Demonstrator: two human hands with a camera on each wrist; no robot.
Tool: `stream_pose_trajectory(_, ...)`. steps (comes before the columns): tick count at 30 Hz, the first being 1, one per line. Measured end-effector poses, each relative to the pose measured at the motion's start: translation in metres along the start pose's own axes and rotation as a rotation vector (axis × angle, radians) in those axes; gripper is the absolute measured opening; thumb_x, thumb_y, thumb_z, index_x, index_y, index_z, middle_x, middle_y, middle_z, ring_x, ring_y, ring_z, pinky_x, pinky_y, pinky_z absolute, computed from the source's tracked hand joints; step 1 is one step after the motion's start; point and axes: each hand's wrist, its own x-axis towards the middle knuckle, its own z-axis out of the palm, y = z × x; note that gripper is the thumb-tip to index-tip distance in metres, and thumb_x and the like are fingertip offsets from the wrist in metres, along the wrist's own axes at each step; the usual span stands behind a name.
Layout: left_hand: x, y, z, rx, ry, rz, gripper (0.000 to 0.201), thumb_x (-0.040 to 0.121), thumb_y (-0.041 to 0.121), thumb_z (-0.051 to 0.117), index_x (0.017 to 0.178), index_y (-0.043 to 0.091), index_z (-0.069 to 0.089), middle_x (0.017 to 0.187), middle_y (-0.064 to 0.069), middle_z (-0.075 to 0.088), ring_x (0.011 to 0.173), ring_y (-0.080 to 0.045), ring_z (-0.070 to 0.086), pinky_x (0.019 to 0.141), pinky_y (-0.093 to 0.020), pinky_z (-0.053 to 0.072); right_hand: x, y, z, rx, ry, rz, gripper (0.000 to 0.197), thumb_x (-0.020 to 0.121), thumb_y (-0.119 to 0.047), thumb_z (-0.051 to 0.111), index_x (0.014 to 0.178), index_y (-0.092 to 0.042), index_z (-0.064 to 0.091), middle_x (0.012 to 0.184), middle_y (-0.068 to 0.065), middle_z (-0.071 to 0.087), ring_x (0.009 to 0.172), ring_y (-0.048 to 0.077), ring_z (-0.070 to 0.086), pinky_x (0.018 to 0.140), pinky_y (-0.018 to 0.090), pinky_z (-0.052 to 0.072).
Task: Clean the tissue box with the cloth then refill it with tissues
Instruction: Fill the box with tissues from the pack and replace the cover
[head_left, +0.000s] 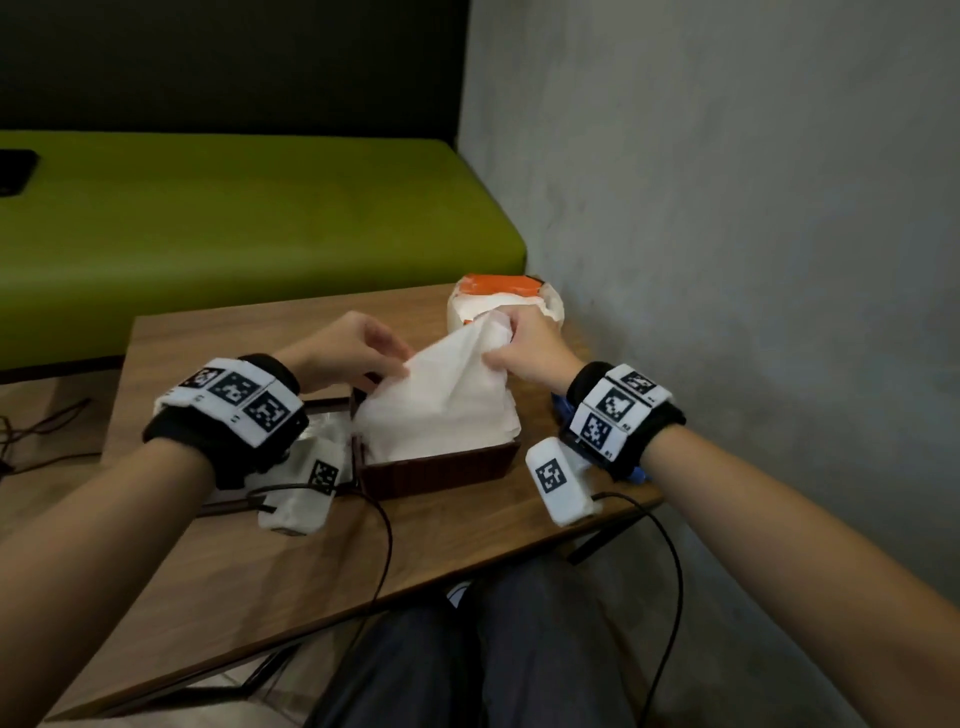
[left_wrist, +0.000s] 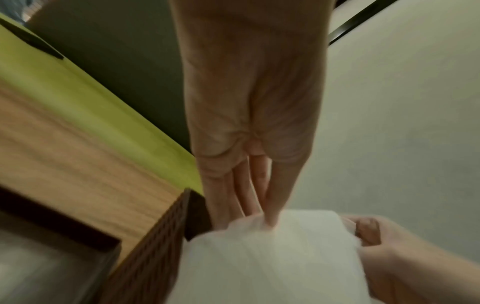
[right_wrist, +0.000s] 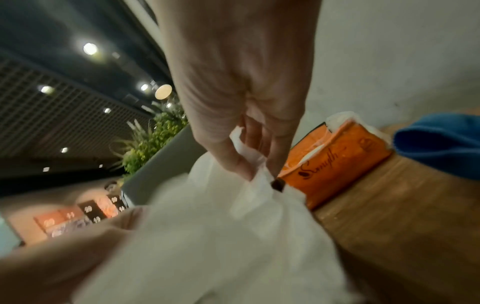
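Far left, on the green bench (head_left: 234, 208), one dark flat object (head_left: 15, 169) lies at the frame edge; its identity cannot be told. One wooden table (head_left: 249, 545) stands before the bench. On its left part lies one dark-framed lid (head_left: 322, 410), partly hidden by the left wrist unit.

Left hand (head_left: 345, 351): fingers straight and close together, tips pinching the left upper edge of the tissues (head_left: 441, 405). The left wrist view shows the fingertips (left_wrist: 271, 218) pressed into the sheet.

Centre: one dark brown tissue box (head_left: 441, 467), open-topped, sits on the table. The white stack lies in it and rises above its rim, with the top sheets lifted between the two hands.

Right hand (head_left: 530, 348): thumb and fingers pinching the right upper corner of the same sheets.

Behind that hand, one orange tissue pack (head_left: 501, 296), torn open, partly blocked by it. One blue cloth (right_wrist: 439, 139) lies on the table at the right, largely hidden under the right wrist in the head view. A grey wall (head_left: 753, 234) bounds the right side.
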Motion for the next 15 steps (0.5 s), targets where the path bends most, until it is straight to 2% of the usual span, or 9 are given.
stream_pose_trajectory(2, 0.004, -0.006, 0.005, 0.018, 0.022, -0.005, 0.009, 0.079, -0.003, 0.065, 0.08, 0.005, 0.066, 0.077, -0.009, 0.065, 0.067, -0.015, 0.059, 0.05, -0.012, 0.054, 0.0, 0.004, 0.004, -0.019, 0.032, -0.062, 0.015, 0.072, 0.004, 0.054, 0.07, -0.01, 0.061, 0.068, 0.006, 0.057, 0.071, 0.02, 0.052, 0.056, 0.026, 0.035)
stream_pose_trajectory(4, 0.008, -0.01, 0.005, 0.042, 0.076, 0.023, 0.014, 0.079, -0.001, 0.065, 0.071, 0.01, 0.066, 0.073, -0.007, 0.064, 0.066, -0.014, 0.058, 0.054, -0.015, 0.054, -0.001, 0.006, 0.006, -0.063, 0.044, -0.17, 0.022, 0.074, 0.006, 0.052, 0.081, -0.007, 0.069, 0.078, 0.011, 0.063, 0.078, 0.021, 0.054, 0.062, 0.024, 0.038)
stream_pose_trajectory(6, 0.008, -0.01, 0.004, 0.166, 0.15, 0.092, 0.016, 0.079, 0.005, 0.066, 0.067, 0.015, 0.068, 0.065, -0.001, 0.064, 0.061, -0.009, 0.056, 0.052, -0.012, 0.049, -0.005, 0.01, 0.008, -0.124, 0.067, -0.313, 0.025, 0.074, 0.008, 0.056, 0.089, -0.003, 0.072, 0.086, 0.015, 0.067, 0.084, 0.024, 0.058, 0.072, 0.027, 0.043)
stream_pose_trajectory(8, 0.004, -0.009, 0.003, 0.284, 0.196, 0.183, 0.012, 0.078, 0.009, 0.067, 0.069, 0.015, 0.072, 0.064, 0.005, 0.065, 0.056, 0.001, 0.057, 0.048, -0.005, 0.044, -0.012, 0.018, 0.008, -0.18, 0.045, -0.458, 0.023, 0.072, 0.011, 0.062, 0.086, -0.003, 0.074, 0.087, 0.016, 0.067, 0.084, 0.027, 0.061, 0.074, 0.032, 0.047)
stream_pose_trajectory(10, 0.002, -0.009, 0.002, 0.38, 0.155, 0.23, 0.008, 0.075, 0.01, 0.069, 0.072, 0.013, 0.075, 0.067, 0.004, 0.069, 0.059, 0.004, 0.059, 0.053, -0.005, 0.046, -0.02, 0.024, 0.006, -0.298, -0.104, -0.559, 0.029, 0.069, 0.013, 0.065, 0.086, -0.007, 0.075, 0.091, 0.014, 0.066, 0.089, 0.028, 0.059, 0.075, 0.035, 0.048)
stream_pose_trajectory(12, 0.003, -0.009, 0.003, 0.559, 0.013, 0.21, 0.007, 0.073, 0.011, 0.069, 0.074, 0.012, 0.075, 0.07, 0.003, 0.069, 0.067, -0.007, 0.061, 0.059, -0.016, 0.047, -0.027, 0.023, 0.005, -0.488, -0.31, -0.606, 0.035, 0.069, 0.01, 0.064, 0.095, -0.011, 0.073, 0.1, 0.011, 0.067, 0.096, 0.027, 0.058, 0.081, 0.039, 0.048)
stream_pose_trajectory(13, 0.003, -0.009, 0.004, 0.642, -0.032, 0.21, 0.008, 0.073, 0.01, 0.067, 0.072, 0.012, 0.075, 0.07, 0.003, 0.068, 0.069, -0.012, 0.06, 0.061, -0.021, 0.047, -0.029, 0.02, 0.005, -0.568, -0.392, -0.602, 0.038, 0.069, 0.008, 0.062, 0.1, -0.012, 0.072, 0.104, 0.009, 0.068, 0.1, 0.026, 0.057, 0.085, 0.04, 0.048)
stream_pose_trajectory(15, 0.004, -0.006, 0.008, 0.683, 0.012, 0.282, 0.012, 0.074, 0.009, 0.062, 0.067, 0.015, 0.071, 0.076, -0.002, 0.07, 0.073, -0.018, 0.063, 0.068, -0.033, 0.053, -0.029, 0.014, 0.003, -0.591, -0.464, -0.511, 0.044, 0.071, 0.002, 0.056, 0.11, -0.014, 0.068, 0.116, 0.008, 0.066, 0.111, 0.023, 0.055, 0.095, 0.039, 0.046)
